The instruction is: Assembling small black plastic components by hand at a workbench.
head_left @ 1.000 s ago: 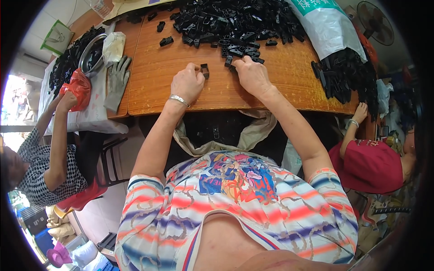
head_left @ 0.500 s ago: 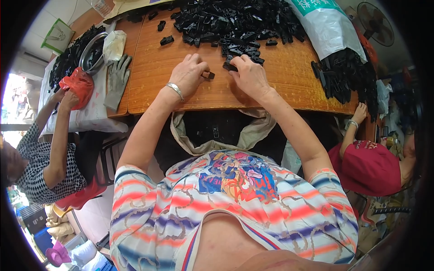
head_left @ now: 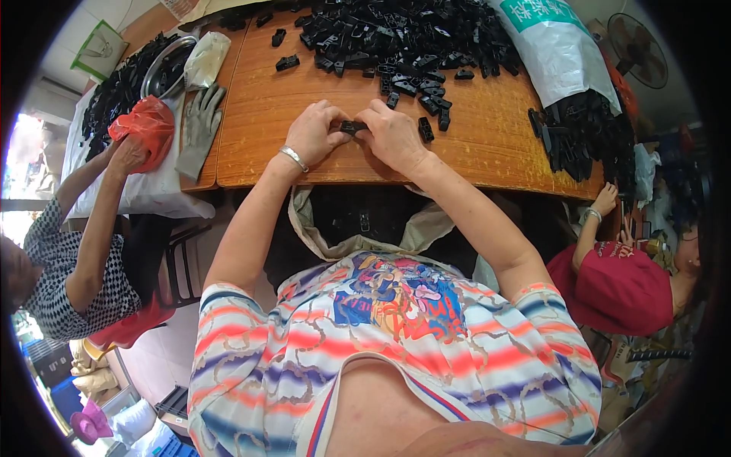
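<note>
Just above the table's near edge, a small black plastic part is pinched between the fingers of both hands. My left hand grips its left end, and my right hand grips the other. The fingers partly cover it, so its full shape is hidden. Beyond my hands lies a big heap of similar black parts on the wooden table. One loose black part rests to the right of my right hand. Below the table edge, an open cloth bag on my lap has black parts inside.
On the right, a white sack spills black pieces. At left are a grey glove, a metal basin and a co-worker's hands at a red plastic bag. Another person's hand is at the right table edge.
My right hand has moved left from the heap's near edge to meet my left hand at the black part. A few parts at that edge lie differently. The left co-worker's hands have shifted.
</note>
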Tool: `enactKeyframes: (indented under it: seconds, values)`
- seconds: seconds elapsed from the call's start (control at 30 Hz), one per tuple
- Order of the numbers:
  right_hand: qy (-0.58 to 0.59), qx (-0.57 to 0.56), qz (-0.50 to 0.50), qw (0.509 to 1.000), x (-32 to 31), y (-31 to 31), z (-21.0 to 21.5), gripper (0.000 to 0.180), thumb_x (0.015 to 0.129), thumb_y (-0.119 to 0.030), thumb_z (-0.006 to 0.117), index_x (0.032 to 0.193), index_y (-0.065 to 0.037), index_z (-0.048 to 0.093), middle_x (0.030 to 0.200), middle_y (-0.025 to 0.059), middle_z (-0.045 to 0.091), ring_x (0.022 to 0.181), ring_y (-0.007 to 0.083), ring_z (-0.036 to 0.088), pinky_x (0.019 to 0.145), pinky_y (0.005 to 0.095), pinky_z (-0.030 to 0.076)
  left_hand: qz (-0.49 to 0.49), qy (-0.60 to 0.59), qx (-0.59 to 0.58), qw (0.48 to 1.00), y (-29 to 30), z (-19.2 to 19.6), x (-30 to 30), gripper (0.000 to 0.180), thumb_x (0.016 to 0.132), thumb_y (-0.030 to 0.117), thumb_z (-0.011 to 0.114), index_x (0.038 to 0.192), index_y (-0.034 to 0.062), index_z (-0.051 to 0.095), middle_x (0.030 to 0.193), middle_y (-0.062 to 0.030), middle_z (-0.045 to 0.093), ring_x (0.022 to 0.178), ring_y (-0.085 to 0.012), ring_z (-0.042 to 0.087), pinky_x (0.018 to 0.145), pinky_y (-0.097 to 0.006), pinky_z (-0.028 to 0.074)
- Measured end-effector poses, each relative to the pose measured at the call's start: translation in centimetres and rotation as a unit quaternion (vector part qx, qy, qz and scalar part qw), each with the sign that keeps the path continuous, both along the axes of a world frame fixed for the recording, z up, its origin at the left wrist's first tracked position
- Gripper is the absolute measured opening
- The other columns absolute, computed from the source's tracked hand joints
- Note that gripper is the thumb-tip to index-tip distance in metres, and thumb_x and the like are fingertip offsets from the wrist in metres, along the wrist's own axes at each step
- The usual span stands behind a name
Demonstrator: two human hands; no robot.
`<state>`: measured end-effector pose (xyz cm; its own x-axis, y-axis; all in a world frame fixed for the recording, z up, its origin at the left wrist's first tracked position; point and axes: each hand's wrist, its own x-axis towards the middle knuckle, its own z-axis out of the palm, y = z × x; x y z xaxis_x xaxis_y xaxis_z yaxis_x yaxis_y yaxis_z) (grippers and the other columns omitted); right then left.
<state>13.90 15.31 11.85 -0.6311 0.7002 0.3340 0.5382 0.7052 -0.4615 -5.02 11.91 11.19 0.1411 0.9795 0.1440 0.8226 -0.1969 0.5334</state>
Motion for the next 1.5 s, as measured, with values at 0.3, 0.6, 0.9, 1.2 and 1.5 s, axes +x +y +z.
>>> enactKeyframes:
  seconds: [0.3,0.6,0.9,1.2,1.5]
  values:
    - [0.03,0.005,0.0,1.0,0.0,-0.2,-0.9,0.022,0.077,-0.013,0.073,0.096,-0.004,0.068,0.094,0.013,0.059,0.083,0.0341,0.064,0.072,0.0433,0.053,0.034,-0.026,-0.072,0.996,1.3,0.2,0.1,0.023,0.084,0.026,0.071,0.086,0.0032,0.068,0.08,-0.0102,0.062,0.076,-0.0234,0.06,0.07,-0.035,0.049]
    - [0.022,-0.044,0.085,0.995,4.6,-8.2,-0.4,0.029,0.074,-0.008,0.073,0.1,-0.005,0.061,0.094,0.0126,0.056,0.078,0.0348,0.062,0.065,0.0429,0.052,0.109,-0.09,0.072,0.987,3.0,-0.4,-4.9,0.024,0.08,0.022,0.074,0.097,0.006,0.07,0.096,-0.0122,0.065,0.093,-0.026,0.061,0.085,-0.037,0.049]
    - [0.046,-0.039,0.094,0.994,5.2,-6.3,-0.5,0.013,0.081,-0.014,0.071,0.091,-0.009,0.065,0.086,0.0112,0.062,0.076,0.0311,0.064,0.063,0.0399,0.053,0.218,0.124,0.139,0.958,9.8,-2.5,-9.4,0.025,0.085,0.019,0.069,0.109,0.0121,0.067,0.107,-0.012,0.064,0.103,-0.0304,0.059,0.09,-0.039,0.048]
    - [-0.034,0.096,-0.017,0.995,4.5,5.1,-0.2,0.017,0.082,-0.003,0.061,0.098,-0.006,0.066,0.098,0.0103,0.059,0.09,0.0301,0.063,0.073,0.0399,0.053,0.209,0.076,-0.018,0.975,6.3,0.0,-4.9,0.022,0.084,0.027,0.066,0.092,0.0092,0.076,0.093,-0.0131,0.071,0.088,-0.0306,0.067,0.081,-0.04,0.052]
    - [-0.074,0.103,0.032,0.991,3.4,6.3,0.0,0.021,0.08,-0.005,0.071,0.097,-0.003,0.059,0.095,0.0103,0.055,0.08,0.0271,0.062,0.069,0.036,0.053,0.189,-0.014,0.004,0.982,0.9,-0.6,-0.3,0.034,0.084,0.016,0.06,0.116,0.0028,0.059,0.084,-0.0143,0.068,0.083,-0.0324,0.066,0.078,-0.041,0.052]
